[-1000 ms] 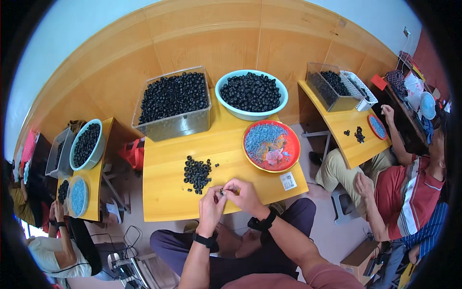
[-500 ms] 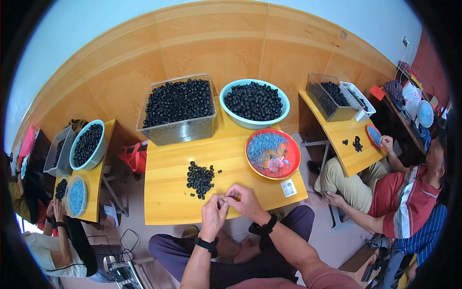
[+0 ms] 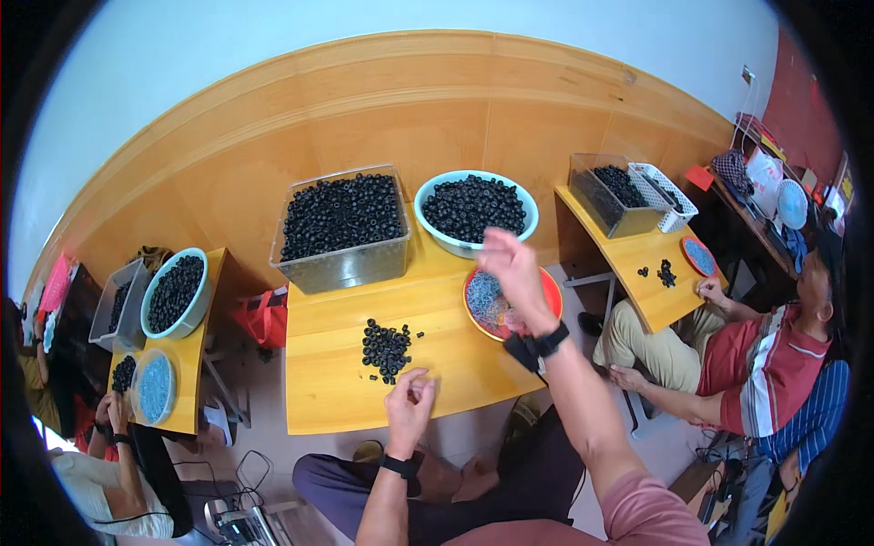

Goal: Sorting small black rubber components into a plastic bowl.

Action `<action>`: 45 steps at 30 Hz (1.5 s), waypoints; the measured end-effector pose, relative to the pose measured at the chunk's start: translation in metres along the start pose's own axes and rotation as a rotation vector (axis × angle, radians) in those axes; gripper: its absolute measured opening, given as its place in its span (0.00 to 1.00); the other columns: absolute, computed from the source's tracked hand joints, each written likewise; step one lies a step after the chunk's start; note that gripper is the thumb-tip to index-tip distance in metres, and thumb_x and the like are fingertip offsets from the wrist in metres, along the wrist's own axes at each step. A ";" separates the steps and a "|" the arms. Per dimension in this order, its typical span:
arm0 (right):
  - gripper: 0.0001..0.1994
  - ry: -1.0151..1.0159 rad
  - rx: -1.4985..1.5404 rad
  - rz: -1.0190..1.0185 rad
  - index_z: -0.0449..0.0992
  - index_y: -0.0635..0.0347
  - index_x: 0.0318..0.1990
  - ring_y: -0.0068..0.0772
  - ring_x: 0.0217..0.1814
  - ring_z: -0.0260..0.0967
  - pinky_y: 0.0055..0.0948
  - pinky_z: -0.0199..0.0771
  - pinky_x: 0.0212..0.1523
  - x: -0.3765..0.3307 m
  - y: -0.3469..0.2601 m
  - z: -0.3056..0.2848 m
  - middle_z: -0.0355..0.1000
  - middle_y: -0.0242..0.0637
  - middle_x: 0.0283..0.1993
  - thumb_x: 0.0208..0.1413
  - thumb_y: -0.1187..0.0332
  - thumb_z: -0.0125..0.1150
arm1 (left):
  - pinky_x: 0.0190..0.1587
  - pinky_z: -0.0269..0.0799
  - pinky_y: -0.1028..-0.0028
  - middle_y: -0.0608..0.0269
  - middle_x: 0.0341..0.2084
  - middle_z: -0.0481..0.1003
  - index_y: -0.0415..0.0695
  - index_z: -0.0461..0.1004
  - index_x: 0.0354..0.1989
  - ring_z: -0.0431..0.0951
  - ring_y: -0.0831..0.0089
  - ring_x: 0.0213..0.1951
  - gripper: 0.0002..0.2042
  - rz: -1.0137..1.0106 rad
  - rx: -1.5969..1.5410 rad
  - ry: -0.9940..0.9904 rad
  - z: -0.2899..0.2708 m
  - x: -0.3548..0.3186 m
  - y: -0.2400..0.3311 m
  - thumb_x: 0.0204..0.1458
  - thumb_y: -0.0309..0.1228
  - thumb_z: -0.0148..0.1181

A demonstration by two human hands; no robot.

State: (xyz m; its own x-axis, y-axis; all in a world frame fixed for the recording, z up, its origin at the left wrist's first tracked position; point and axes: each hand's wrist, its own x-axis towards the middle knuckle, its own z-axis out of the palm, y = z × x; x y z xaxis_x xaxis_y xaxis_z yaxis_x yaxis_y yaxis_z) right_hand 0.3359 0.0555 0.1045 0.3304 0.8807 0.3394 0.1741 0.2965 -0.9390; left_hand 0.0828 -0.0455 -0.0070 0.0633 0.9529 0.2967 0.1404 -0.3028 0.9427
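Observation:
My left hand [image 3: 409,408] is at the table's near edge, fingers curled together; whatever may be in them is too small to make out. Just beyond it lies a loose pile of small black ring-shaped parts [image 3: 386,349]. My right hand [image 3: 515,276] is stretched forward above the red plate [image 3: 552,293], fingertips by the near rim of a light blue basin [image 3: 533,215]. Its fingers look extended and a little blurred, with nothing visible in them. Small clear-bluish pieces [image 3: 485,296] cover part of the plate, which my hand and wrist partly hide.
A clear plastic bin [image 3: 350,267] of black parts stands left of the basin on the yellow table [image 3: 328,400]. Co-workers sit at side tables: one in a red shirt [image 3: 737,382] on the right, another [image 3: 118,482] on the left. A red bag [image 3: 264,317] hangs between tables.
My hands were together at the table's near edge. The right has moved forward and right, over the plate toward the basin; the left stays near the pile. The view has tilted slightly.

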 end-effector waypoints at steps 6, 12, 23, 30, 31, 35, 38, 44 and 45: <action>0.12 -0.086 -0.111 -0.061 0.78 0.67 0.48 0.26 0.39 0.78 0.25 0.77 0.41 -0.043 -0.007 -0.008 0.80 0.37 0.40 0.58 0.75 0.60 | 0.35 0.75 0.73 0.57 0.27 0.79 0.36 0.78 0.40 0.79 0.69 0.30 0.13 0.616 0.069 0.195 -0.052 -0.032 0.131 0.45 0.17 0.68; 0.08 -0.345 -0.312 -0.015 0.80 0.64 0.42 0.35 0.37 0.79 0.34 0.77 0.39 -0.142 0.071 0.043 0.79 0.41 0.36 0.57 0.71 0.63 | 0.49 0.77 0.65 0.55 0.44 0.82 0.43 0.80 0.45 0.82 0.57 0.43 0.11 0.417 0.203 0.009 -0.070 -0.077 0.140 0.54 0.26 0.70; 0.05 -0.282 -0.301 0.050 0.80 0.64 0.38 0.37 0.33 0.76 0.32 0.76 0.35 -0.162 0.061 0.056 0.77 0.41 0.34 0.55 0.74 0.63 | 0.47 0.76 0.67 0.55 0.42 0.81 0.42 0.79 0.43 0.81 0.59 0.42 0.09 0.199 0.141 0.090 -0.090 -0.159 0.119 0.54 0.23 0.67; 0.06 -0.291 -0.396 0.031 0.81 0.63 0.39 0.39 0.33 0.78 0.34 0.76 0.36 -0.148 0.051 0.054 0.78 0.42 0.33 0.54 0.73 0.63 | 0.46 0.76 0.68 0.55 0.40 0.81 0.40 0.79 0.42 0.81 0.61 0.41 0.08 0.247 0.097 0.115 -0.096 -0.156 0.123 0.53 0.21 0.65; 0.07 -0.352 -0.425 0.058 0.81 0.62 0.39 0.41 0.34 0.78 0.36 0.77 0.37 -0.143 0.053 0.053 0.79 0.42 0.32 0.53 0.73 0.64 | 0.46 0.75 0.68 0.55 0.40 0.81 0.40 0.78 0.41 0.81 0.61 0.40 0.08 0.256 0.090 0.117 -0.095 -0.154 0.125 0.53 0.21 0.65; 0.09 -0.576 -0.617 0.134 0.82 0.62 0.39 0.46 0.36 0.79 0.42 0.77 0.40 -0.118 0.032 0.064 0.80 0.44 0.31 0.50 0.71 0.65 | 0.45 0.75 0.69 0.55 0.39 0.81 0.40 0.78 0.41 0.80 0.62 0.40 0.07 0.297 0.098 0.115 -0.111 -0.140 0.130 0.53 0.20 0.64; 0.09 -0.610 -0.564 0.078 0.81 0.63 0.38 0.47 0.37 0.79 0.44 0.76 0.41 -0.107 0.026 0.078 0.80 0.45 0.32 0.49 0.71 0.64 | 0.45 0.75 0.69 0.55 0.38 0.80 0.39 0.78 0.40 0.80 0.62 0.39 0.07 0.320 0.102 0.127 -0.116 -0.133 0.137 0.53 0.20 0.63; 0.08 -0.557 -0.520 -0.090 0.78 0.63 0.40 0.46 0.36 0.77 0.42 0.74 0.38 -0.112 0.022 0.099 0.77 0.43 0.32 0.52 0.74 0.59 | 0.43 0.74 0.70 0.55 0.37 0.80 0.38 0.77 0.39 0.80 0.63 0.38 0.06 0.374 0.126 0.163 -0.125 -0.110 0.149 0.53 0.18 0.62; 0.08 -0.565 -0.500 -0.097 0.78 0.63 0.40 0.46 0.36 0.77 0.42 0.74 0.38 -0.114 0.022 0.103 0.77 0.43 0.32 0.52 0.74 0.59 | 0.43 0.74 0.71 0.55 0.37 0.80 0.38 0.77 0.39 0.80 0.63 0.38 0.06 0.385 0.138 0.174 -0.128 -0.107 0.152 0.53 0.18 0.61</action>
State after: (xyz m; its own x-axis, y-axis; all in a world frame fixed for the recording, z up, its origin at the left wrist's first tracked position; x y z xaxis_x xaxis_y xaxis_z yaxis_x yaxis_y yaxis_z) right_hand 0.2064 -0.0006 0.0398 -0.2098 0.9544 0.2126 0.6223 0.2980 -0.7239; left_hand -0.0286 -0.1915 0.1240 -0.0291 0.7552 0.6549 0.2704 -0.6248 0.7325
